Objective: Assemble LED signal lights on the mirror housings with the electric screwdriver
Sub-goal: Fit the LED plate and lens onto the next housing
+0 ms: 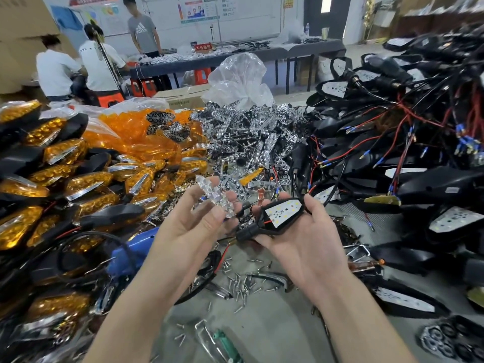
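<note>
Our left hand [192, 221] has its fingers curled round a clear lens piece [213, 196]. Just beside it, our right hand [310, 231] grips a black mirror housing [262, 227] with a white LED board [284, 212]. Below our fingers, loose screws [239, 284] lie on the counter [275, 323]. Left of our fingers sits the blue electric screwdriver [136, 248].

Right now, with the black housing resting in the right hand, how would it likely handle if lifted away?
The black housing looks like a rigid moulded shell, probably light, since the right hand holds it in an upturned palm. Its red and black wires dangle floppy and could snag on the parts below.
</note>
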Demonstrator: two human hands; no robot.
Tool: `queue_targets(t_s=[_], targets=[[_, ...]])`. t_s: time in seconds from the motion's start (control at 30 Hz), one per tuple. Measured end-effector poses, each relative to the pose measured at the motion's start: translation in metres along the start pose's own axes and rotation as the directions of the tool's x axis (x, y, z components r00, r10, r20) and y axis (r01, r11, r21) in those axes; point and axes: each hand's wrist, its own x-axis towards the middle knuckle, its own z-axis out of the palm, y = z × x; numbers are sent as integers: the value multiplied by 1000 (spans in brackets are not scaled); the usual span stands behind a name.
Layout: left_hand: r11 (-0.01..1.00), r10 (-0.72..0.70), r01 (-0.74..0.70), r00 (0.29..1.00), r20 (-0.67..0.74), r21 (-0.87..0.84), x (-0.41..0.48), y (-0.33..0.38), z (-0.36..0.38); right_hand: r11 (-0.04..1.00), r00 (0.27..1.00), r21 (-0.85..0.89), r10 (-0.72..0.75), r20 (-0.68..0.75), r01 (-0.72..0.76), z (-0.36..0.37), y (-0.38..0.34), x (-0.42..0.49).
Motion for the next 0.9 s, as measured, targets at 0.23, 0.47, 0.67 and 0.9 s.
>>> queue_targets(t_s=[0.23,0.47,0.67,0.9], targets=[[946,-17,121,944,-329,301,10,7,8,1000,1000,21,5,-21,-5,3,0,-1],[926,-376,354,894,-244,-127,11,13,12,1000,1000,-1,10,-4,-10,5,1,-3],[887,-414,459,840,-352,52,16,10,4,1000,1000,4,16,-13,-16,4,1,-4],[933,-361,349,905,-224,-90,16,9,7,1000,1000,2,19,-16,-19,5,-1,-4]])
